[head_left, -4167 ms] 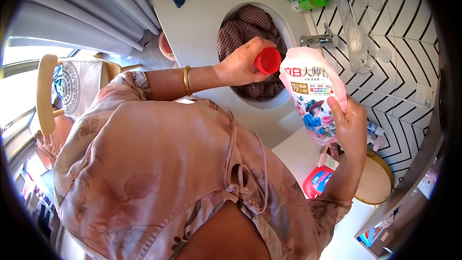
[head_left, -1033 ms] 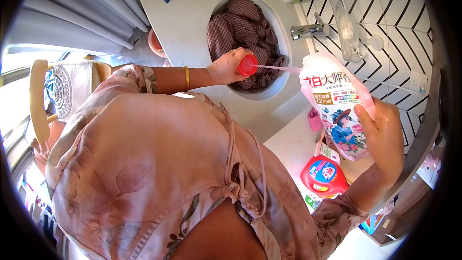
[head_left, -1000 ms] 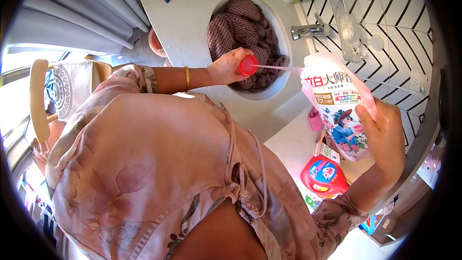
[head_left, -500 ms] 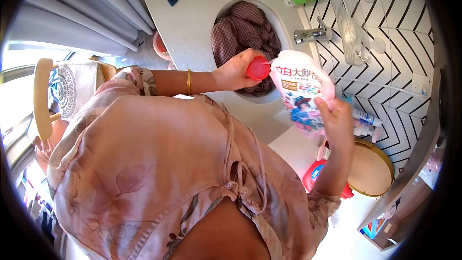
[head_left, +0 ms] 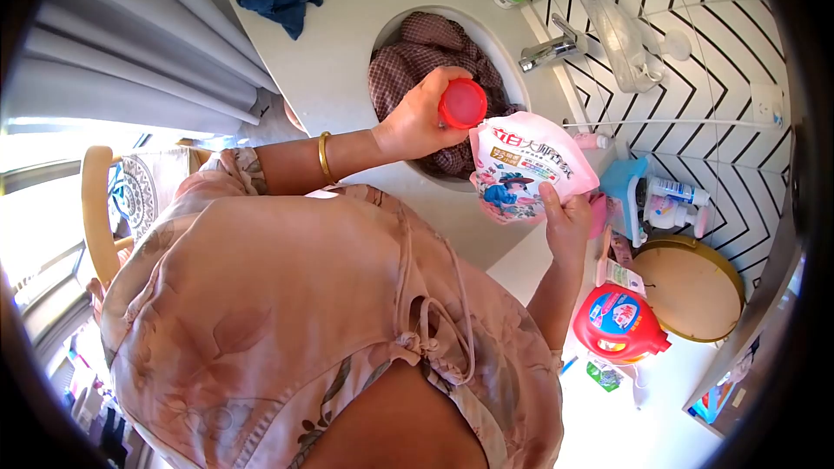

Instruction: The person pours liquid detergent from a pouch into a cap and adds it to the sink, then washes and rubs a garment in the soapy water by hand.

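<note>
Head: left hand (head_left: pixel 415 124) clasps cap (head_left: pixel 463 104), right hand (head_left: pixel 567 223) pouch (head_left: pixel 528 161).

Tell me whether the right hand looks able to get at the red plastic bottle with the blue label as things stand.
Probably not: the right hand is holding the pink printed plastic pouch. The red plastic bottle itself shows uncovered, so an emptied hand likely could.

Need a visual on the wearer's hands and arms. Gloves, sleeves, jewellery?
No gloves on the left hand or right hand. A plain gold-coloured bangle circles the left wrist; none shows on the right. The loose, pale pink left sleeve and right sleeve carry a muted print, leaving both forearms bare.
</note>
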Action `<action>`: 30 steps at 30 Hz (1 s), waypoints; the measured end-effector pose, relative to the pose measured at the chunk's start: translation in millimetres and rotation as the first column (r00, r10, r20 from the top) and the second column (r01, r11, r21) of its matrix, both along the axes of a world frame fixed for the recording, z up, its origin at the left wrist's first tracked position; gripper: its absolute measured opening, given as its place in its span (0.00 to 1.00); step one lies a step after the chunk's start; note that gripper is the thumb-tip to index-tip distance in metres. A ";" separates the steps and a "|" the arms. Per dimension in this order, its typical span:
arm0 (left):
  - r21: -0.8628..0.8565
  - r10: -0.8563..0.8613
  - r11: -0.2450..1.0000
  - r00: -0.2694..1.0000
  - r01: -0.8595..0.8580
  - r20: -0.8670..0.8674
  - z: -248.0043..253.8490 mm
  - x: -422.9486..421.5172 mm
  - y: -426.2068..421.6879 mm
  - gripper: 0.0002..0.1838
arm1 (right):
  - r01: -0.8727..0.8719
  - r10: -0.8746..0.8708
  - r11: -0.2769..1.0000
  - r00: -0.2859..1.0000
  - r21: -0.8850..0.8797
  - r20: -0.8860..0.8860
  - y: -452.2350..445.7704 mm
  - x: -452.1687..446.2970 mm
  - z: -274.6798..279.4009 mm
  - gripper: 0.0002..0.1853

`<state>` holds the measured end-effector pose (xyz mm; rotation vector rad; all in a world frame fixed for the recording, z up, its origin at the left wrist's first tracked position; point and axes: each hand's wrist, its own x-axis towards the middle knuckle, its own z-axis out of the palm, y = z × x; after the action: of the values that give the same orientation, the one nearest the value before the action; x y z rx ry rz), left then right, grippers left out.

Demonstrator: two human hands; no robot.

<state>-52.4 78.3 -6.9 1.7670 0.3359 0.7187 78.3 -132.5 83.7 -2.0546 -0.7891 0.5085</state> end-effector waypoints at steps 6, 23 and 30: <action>0.065 -0.080 0.995 0.995 0.076 0.062 15.9 11.3 -6.5 0.33 | 0.213 -0.213 0.977 0.977 0.007 -0.002 -47.1 15.9 -23.0 0.11; 0.145 0.173 0.980 0.944 -0.136 -0.280 -51.6 2.0 -5.5 0.32 | 0.750 -0.996 -0.042 0.018 0.660 -0.084 -237.4 67.2 -84.5 0.17; 0.102 0.151 0.986 0.963 -0.131 -0.224 -54.9 13.5 -7.5 0.32 | 0.832 -0.996 0.003 -0.047 0.555 0.076 -229.3 67.8 -76.8 0.20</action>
<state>-38.9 70.8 -61.9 1.9281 0.6018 0.6352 146.1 -361.8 6.9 -1.7922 0.5238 -0.9821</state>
